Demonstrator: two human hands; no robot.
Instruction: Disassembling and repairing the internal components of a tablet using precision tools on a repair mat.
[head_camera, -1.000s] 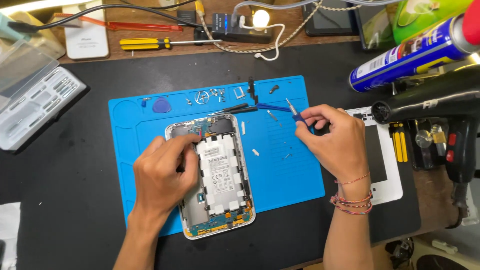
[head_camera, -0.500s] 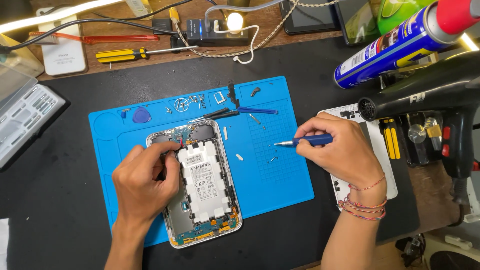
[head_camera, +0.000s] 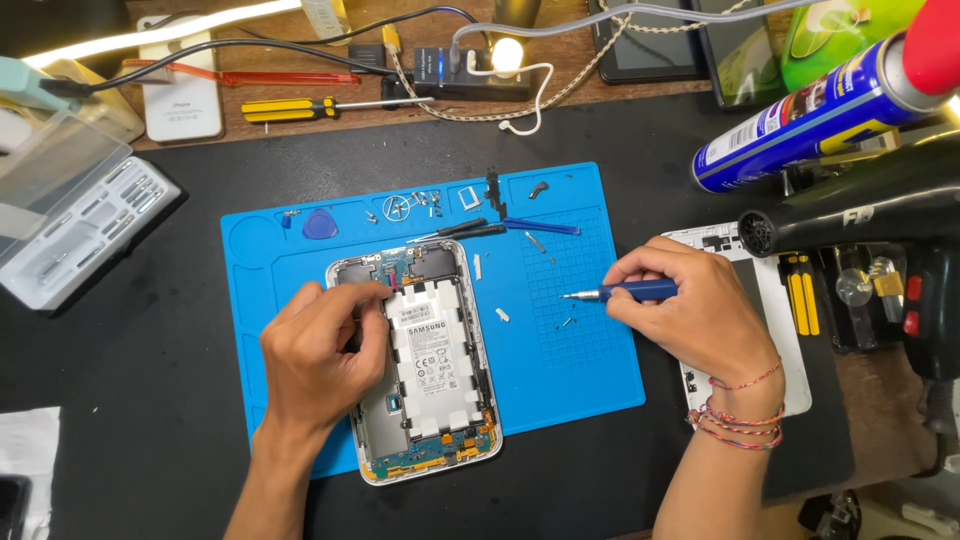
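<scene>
An opened small tablet (head_camera: 430, 440) lies back-up on a blue repair mat (head_camera: 580, 360), its white battery (head_camera: 430, 350) and circuit boards exposed. My left hand (head_camera: 320, 355) rests on the tablet's left side, fingertips touching the upper left area near the board. My right hand (head_camera: 690, 310) grips a blue precision screwdriver (head_camera: 625, 292), its tip pointing left over the mat's gridded area, to the right of the tablet. Small screws and parts (head_camera: 415, 205) sit along the mat's top trays.
A white back cover (head_camera: 790, 380) lies under my right wrist. Tweezers (head_camera: 465, 232), a blue pick (head_camera: 320, 225), a yellow screwdriver (head_camera: 300, 107), a spray can (head_camera: 810, 110), a black hot-air gun (head_camera: 860, 215) and a clear bit case (head_camera: 70, 210) surround the mat.
My right hand has turned the screwdriver from pointing up near the mat's top to lying level, tip aimed left. The left hand has stayed on the tablet.
</scene>
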